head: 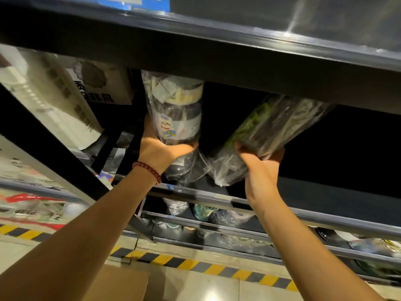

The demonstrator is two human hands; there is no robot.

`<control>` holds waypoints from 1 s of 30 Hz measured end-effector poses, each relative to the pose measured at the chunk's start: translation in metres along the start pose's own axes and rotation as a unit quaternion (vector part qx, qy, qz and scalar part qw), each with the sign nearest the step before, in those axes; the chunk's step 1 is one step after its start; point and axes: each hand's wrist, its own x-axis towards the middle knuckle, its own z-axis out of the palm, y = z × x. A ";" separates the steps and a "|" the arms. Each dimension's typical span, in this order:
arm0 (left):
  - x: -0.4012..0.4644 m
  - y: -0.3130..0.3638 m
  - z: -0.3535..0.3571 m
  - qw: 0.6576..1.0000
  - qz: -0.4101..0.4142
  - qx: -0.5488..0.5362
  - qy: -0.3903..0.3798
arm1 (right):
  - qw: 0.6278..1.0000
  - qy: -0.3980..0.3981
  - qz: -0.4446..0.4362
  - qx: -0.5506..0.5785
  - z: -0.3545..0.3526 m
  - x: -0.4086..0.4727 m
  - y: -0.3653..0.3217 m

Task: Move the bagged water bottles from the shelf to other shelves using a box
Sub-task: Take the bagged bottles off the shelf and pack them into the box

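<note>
Head view: both arms reach up under the dark shelf beam (217,51). Left hand (161,152) curls round the base of a bagged bottle with cartoon stickers (178,118) just below the beam; right hand (259,164) grips a green-patterned bagged bottle (275,124), tilted, beside it.

You cannot see the top of either bagged bottle: the dark shelf beam (217,53) hides the cap of the left bottle (176,114) and the far end of the right bottle (275,124). Below the beam, the lower-shelf bags (204,210) are blurred, and the cardboard box (121,283) is cut off by the bottom edge.
</note>
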 end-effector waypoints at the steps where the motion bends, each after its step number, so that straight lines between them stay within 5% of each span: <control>1: 0.000 -0.001 -0.002 1.000 0.006 0.012 -0.013 | 0.999 -0.015 -0.005 -0.036 0.001 -0.001 0.002; 7: -0.007 -0.003 -0.005 0.995 0.079 0.038 -0.037 | 0.967 -0.101 -0.112 -0.208 0.008 -0.016 0.013; 13: -0.021 0.005 -0.016 0.982 0.101 0.128 -0.095 | 0.932 -0.159 -0.123 -0.301 0.002 -0.014 0.007; 26: -0.011 -0.006 -0.007 0.981 0.063 0.183 0.011 | 0.893 -0.096 -0.127 -0.421 0.006 -0.007 0.012; 30: 0.013 -0.007 0.000 0.985 0.025 0.172 0.010 | 0.920 -0.092 -0.132 -0.357 0.023 0.009 0.015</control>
